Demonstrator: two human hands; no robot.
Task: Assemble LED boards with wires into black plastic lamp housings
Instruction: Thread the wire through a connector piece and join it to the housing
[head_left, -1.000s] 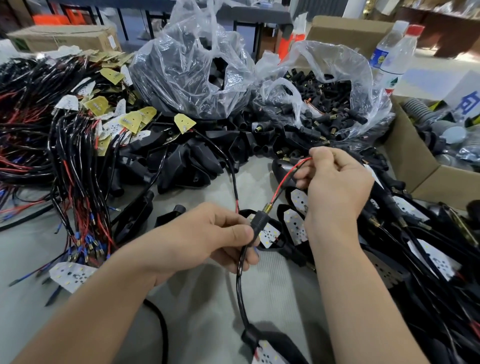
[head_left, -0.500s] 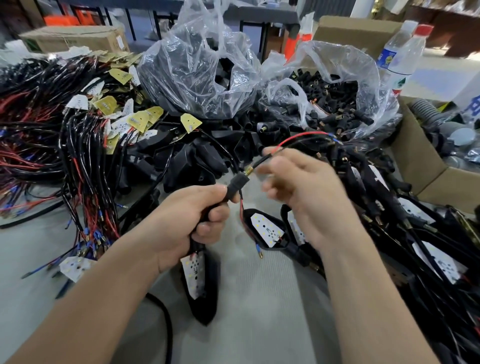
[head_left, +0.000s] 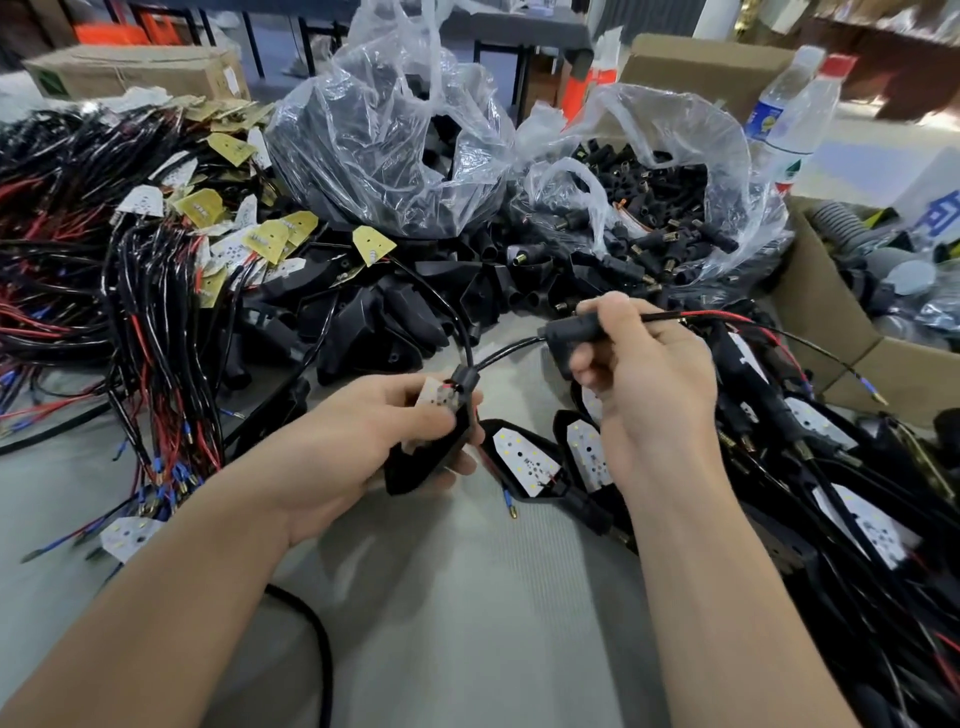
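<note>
1. Stock left to do: a large pile of loose wires with bare boards fills your far left, and empty black housings lie heaped ahead of you, below two clear bags of black parts. Judge the job as well short of finished.
2. Work done: finished lamps, each with a white board seated, lie stacked at your right, spreading toward the cardboard box.
3. Open room: the bare grey surface between your forearms is the only clear area. Piles hem it on the left, front and right; keep movements inside it.
4. Unit in hand: your left hand has its fingers closed around a housing with the board at its mouth, seemingly not yet seated.
5. Sleeve: your right hand has its fingers closed on a black sleeve threaded on the same cable.
</note>
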